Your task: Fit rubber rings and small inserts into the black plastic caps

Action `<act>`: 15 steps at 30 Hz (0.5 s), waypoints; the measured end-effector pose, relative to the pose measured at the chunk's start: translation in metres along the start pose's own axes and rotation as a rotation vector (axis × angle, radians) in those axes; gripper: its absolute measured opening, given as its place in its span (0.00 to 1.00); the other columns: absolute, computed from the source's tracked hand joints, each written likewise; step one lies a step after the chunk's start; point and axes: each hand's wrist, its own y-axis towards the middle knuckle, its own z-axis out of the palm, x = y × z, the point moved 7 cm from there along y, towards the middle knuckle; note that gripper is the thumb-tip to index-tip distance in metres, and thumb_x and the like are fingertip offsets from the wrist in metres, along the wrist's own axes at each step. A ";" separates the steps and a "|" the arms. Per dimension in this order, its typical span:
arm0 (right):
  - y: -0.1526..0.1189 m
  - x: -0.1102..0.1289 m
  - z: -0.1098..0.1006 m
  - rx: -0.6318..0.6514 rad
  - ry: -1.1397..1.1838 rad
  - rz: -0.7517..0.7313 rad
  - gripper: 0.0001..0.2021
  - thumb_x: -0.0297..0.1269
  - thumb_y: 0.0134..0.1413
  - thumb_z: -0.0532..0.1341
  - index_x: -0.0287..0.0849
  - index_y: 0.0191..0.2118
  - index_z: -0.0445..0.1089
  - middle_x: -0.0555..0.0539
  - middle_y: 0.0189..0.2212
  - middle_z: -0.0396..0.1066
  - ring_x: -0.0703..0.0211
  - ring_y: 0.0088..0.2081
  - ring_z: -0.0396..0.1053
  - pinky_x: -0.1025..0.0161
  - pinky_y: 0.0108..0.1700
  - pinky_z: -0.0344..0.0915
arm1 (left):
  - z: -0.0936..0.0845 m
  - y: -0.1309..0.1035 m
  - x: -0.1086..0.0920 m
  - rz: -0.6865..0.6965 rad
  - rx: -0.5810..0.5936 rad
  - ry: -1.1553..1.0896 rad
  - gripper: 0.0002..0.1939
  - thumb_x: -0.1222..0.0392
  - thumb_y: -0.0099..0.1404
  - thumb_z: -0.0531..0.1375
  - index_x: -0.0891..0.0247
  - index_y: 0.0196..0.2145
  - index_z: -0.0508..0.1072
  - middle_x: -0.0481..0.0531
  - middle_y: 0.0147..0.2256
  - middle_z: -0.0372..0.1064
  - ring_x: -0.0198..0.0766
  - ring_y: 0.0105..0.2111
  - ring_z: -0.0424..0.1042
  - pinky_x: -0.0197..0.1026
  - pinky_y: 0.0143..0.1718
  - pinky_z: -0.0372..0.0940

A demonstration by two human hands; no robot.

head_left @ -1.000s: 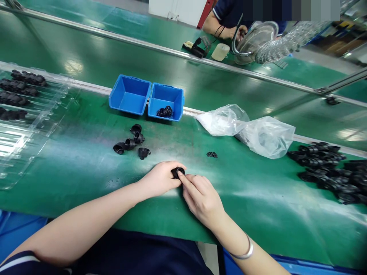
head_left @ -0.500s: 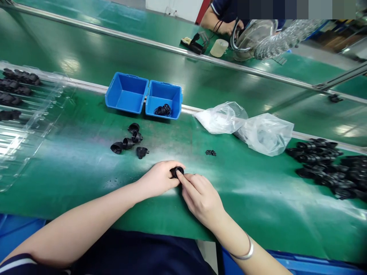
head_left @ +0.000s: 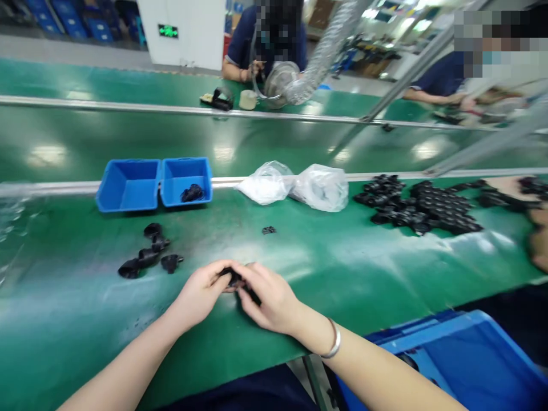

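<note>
A small black part (head_left: pixel 233 278) is held between both hands over the green table (head_left: pixel 317 308). My left hand (head_left: pixel 203 294) grips it from the left, thumb over its top. From the right, the fingers of my right hand (head_left: pixel 269 297) close round it and hide much of it. Several black cup-shaped parts (head_left: pixel 148 257) lie to the left of my hands. Tiny black pieces (head_left: pixel 269 230) form a small group beyond them. Black rings (head_left: pixel 192 193) rest in the right one of two blue bins (head_left: pixel 131 188).
Clear plastic bags (head_left: pixel 321 187) lie behind my hands, with piles of black parts (head_left: pixel 440 206) at the right. A blue crate (head_left: pixel 479 359) stands below the table edge. Other people are across the table and at the far right.
The view has swung right, bringing another person and the blue crate into sight. My right hand's fingers have moved from the part's opening to around its side.
</note>
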 end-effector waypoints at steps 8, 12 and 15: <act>0.006 0.009 0.012 0.127 -0.305 -0.153 0.19 0.40 0.67 0.50 0.37 0.59 0.57 0.41 0.46 0.71 0.59 0.40 0.70 0.61 0.38 0.66 | -0.006 0.003 0.015 0.016 -0.028 0.192 0.25 0.51 0.62 0.57 0.61 0.55 0.64 0.59 0.52 0.69 0.47 0.53 0.70 0.45 0.52 0.68; 0.004 0.011 -0.002 0.115 -0.300 -0.175 0.16 0.42 0.66 0.51 0.37 0.53 0.61 0.44 0.44 0.73 0.59 0.38 0.72 0.63 0.38 0.66 | 0.002 -0.001 0.016 0.088 0.037 0.325 0.26 0.49 0.67 0.53 0.57 0.60 0.59 0.57 0.57 0.64 0.44 0.56 0.67 0.44 0.56 0.65; 0.003 -0.022 -0.037 0.055 -0.297 0.069 0.16 0.43 0.63 0.55 0.40 0.52 0.62 0.45 0.36 0.75 0.59 0.34 0.73 0.64 0.34 0.65 | -0.002 -0.005 0.004 0.152 -0.020 0.482 0.28 0.47 0.67 0.54 0.54 0.62 0.55 0.58 0.55 0.64 0.42 0.47 0.73 0.45 0.50 0.70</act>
